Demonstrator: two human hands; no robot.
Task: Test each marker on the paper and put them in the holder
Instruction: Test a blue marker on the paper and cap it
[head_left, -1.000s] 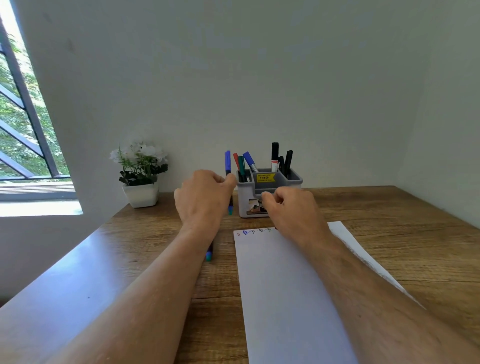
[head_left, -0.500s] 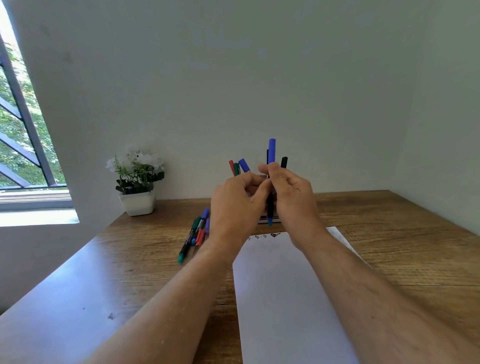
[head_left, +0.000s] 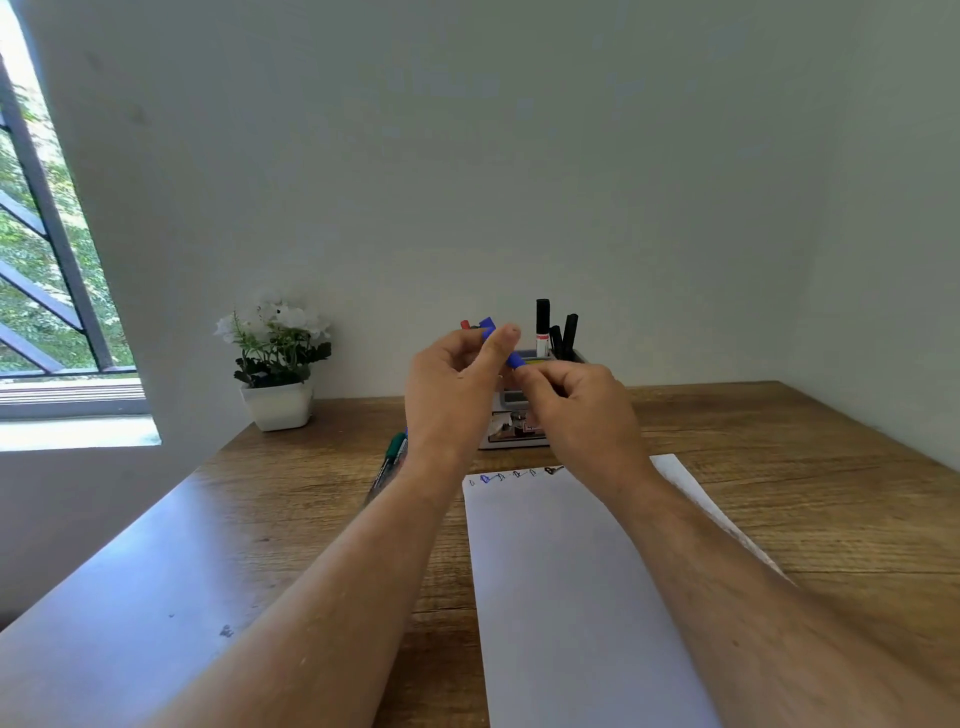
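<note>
A: Hands (head_left: 519, 395) meet in the air just above and in front of the grey holder (head_left: 511, 436). The left hand (head_left: 452, 387) pinches one end of the blue marker (head_left: 511, 358); the right hand (head_left: 576, 410) is closed round the other end, which its fingers hide.

B: How will the marker handle?

A: Probably light, stiff and smooth. Take the barrel in one hand and the cap in the other, and pull along its length. Whether the cap is already off cannot be told.

B: What differs from half a second ago?

A: The marker stood upright between the hands then; now it lies tilted, nearly level. Untested markers (head_left: 395, 452) lie left of the holder, and the paper (head_left: 571, 597) in front of it carries test marks (head_left: 514, 474) along its far edge.
</note>
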